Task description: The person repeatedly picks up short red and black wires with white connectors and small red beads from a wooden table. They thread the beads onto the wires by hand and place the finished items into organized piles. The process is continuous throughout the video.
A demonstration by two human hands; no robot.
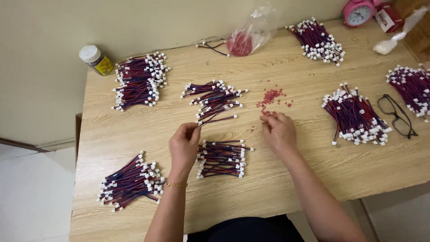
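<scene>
left hand is pinching a wire lead at frame centre; right hand is pressing fingertips together beside red connectors

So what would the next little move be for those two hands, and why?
Probably the right hand pinches one of the small red pieces and brings it to the wire that the left hand grips by one end. The right fingertips already rest at the near edge of that scatter, and the wire's white-tipped far end points out over the table.
</scene>
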